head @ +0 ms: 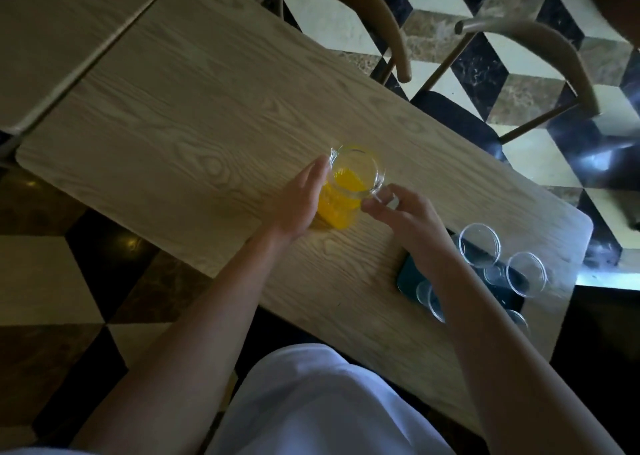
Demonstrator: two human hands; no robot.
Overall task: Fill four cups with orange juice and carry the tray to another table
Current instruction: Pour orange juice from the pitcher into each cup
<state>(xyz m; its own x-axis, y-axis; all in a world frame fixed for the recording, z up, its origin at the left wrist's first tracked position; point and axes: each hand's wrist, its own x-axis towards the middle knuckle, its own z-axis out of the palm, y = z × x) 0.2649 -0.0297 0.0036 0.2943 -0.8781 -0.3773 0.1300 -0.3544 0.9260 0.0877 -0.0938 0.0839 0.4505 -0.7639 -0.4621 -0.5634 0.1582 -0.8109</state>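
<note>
- White clothing (311,402) on the person's torso is filling the bottom of the view, with both bare forearms reaching forward over the near edge of a light wood-grain table (173,108).
- Resting against the left side of a clear glass pitcher (349,186), the left hand (301,202) is lying open, fingers extended along the glass rather than wrapped around it.
- Curling partly closed at the pitcher's handle, the right hand (401,215) is pinching the handle between fingertips and thumb; how firm the hold is cannot be told.
- Standing upright near the middle of the table, toward its near edge, the pitcher is showing orange juice (337,209) in its lower part.
- Sitting by the table's near right corner, a dark tray (412,274) is carrying clear plastic cups (479,245), all looking empty; the right forearm is crossing over the tray's near side and partly hiding two of them.
- Standing along the table's far edge, two chairs with curved wooden backs (377,15) are showing against a floor of cream, black and brown cube-pattern tiles (519,56).
- Butting against the table's far left edge, a second tabletop (52,22) is showing the same wood finish.
</note>
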